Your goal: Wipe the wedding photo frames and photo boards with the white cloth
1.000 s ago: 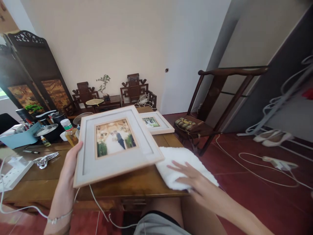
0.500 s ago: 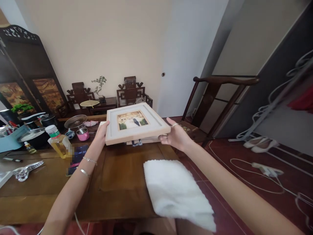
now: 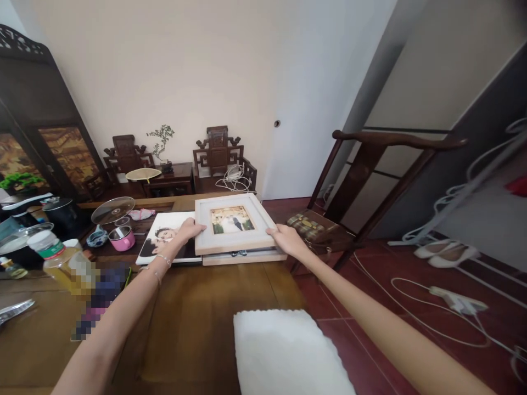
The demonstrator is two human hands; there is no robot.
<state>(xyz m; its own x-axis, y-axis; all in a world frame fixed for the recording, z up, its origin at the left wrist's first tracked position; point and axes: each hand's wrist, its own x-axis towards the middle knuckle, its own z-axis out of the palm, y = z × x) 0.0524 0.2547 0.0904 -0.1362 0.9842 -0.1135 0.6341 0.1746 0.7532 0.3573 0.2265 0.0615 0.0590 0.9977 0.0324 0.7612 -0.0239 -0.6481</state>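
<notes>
A light wood picture frame (image 3: 201,237) with a pale mat and a small photo of a couple is held between my two hands. My left hand (image 3: 188,230) grips its left edge, and my right hand (image 3: 287,238) pinches its right edge. Directly beneath it lies another wooden frame (image 3: 247,258), mostly hidden; whether the two touch I cannot tell. A white photo panel (image 3: 173,221) with people printed on it lies flat to the left, partly behind my left wrist. Nearer to me, a white towel (image 3: 288,351) rests at the table's front right.
On the left of the wooden table (image 3: 193,323) stand an oil bottle (image 3: 68,266), a pink cup (image 3: 122,239), a glass lid (image 3: 113,210) and a phone (image 3: 99,302). A wooden chair (image 3: 362,170) holding a plaid bag (image 3: 308,227) is at the right. Cables lie on the floor.
Both hands have carried the picture frame away from me and slightly right, lowering it over the other frame. The white photo panel on the left has come into clear view.
</notes>
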